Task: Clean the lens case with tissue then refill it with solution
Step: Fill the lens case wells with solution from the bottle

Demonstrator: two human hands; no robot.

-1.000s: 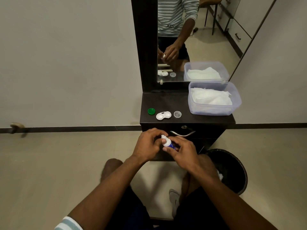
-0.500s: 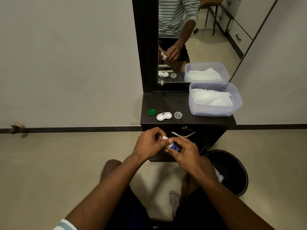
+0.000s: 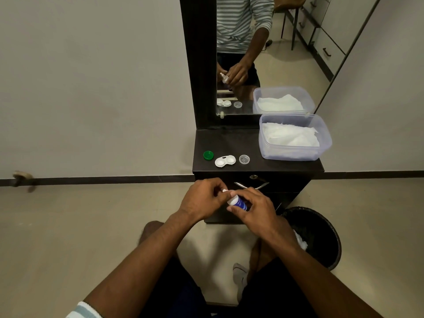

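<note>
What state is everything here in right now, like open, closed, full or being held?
lens case: open, both caps off
green cap: off, lying beside the case
clear cap: off, lying beside the case
solution bottle: held in both hands
tissue tub: lidless, holds tissues
bin: open, tissue inside
drawer: closed

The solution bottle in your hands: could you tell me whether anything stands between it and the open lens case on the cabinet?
Nothing visible does. The solution bottle is held by both hands in front of the cabinet, and the lens case lies open near the front edge, between the green cap and the clear cap.
</note>
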